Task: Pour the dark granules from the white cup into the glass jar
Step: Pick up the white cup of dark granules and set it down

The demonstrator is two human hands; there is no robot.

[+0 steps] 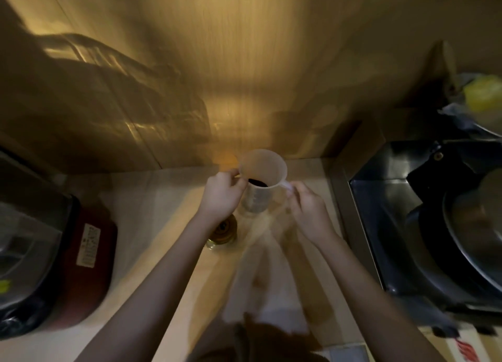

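Two bare forearms reach forward from the bottom of the view over a pale, smooth bench [152, 198]. The left hand [221, 196] has its fingers curled, its grip closed on the rim of the white cup [262, 182] at the cup's left side. The right hand [307, 207] pinches the cup's thin handle between fingertips and thumb, grip closed on it. The cup is translucent plastic, tapered, with faint graduation marks on its wall that cannot be read; it is held roughly upright, and the dark granules [256, 183] lie in a small mound inside. Just below the left wrist stands the glass jar [224, 231], clear with an amber tint, partly hidden by the arm. To the left sits a dark red appliance [81, 269] bearing a white label whose print is too blurred to read. On the right is what looks like a steel sink [385, 198] holding dark pans. Behind rises a wood-grain wall [244, 63].
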